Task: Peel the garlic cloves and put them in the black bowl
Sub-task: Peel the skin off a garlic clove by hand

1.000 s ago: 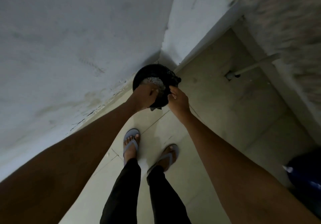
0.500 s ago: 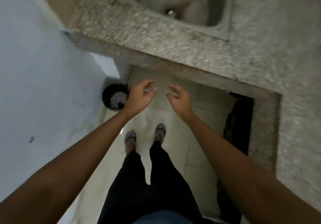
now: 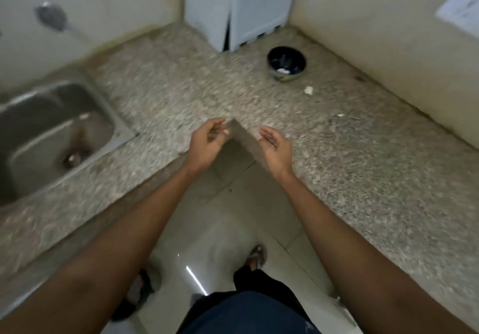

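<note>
Two hands hung bare over the inner corner of the granite counter (image 3: 181,95), neither holding anything. Landmark taken: that counter corner.

Far left of the corner, a steel sink (image 3: 51,131) was set into the counter, with a round grey object on the wall above it, too blurred to name. Just left of the corner, the left hand (image 3: 206,143) had its fingers loosely curled, thumb near the fingertips, nothing visibly pinched. Just right of it, the right hand (image 3: 276,147) lay palm up, fingers relaxed and nearly straight.

Behind the corner, against the back wall, stood a white slatted box (image 3: 241,4). Right of and behind the corner sat the black bowl (image 3: 286,62), pale pieces inside, likely peeled cloves. Near the bowl, toward the corner, lay a garlic clove (image 3: 308,90) on the counter; closer still, a small white scrap (image 3: 340,115), perhaps skin.

Judgement: the clove should be light, firm, its skin papery and brittle. Best pinched at the sides, skin started from the root end; once peeled it may turn slippery.
</note>
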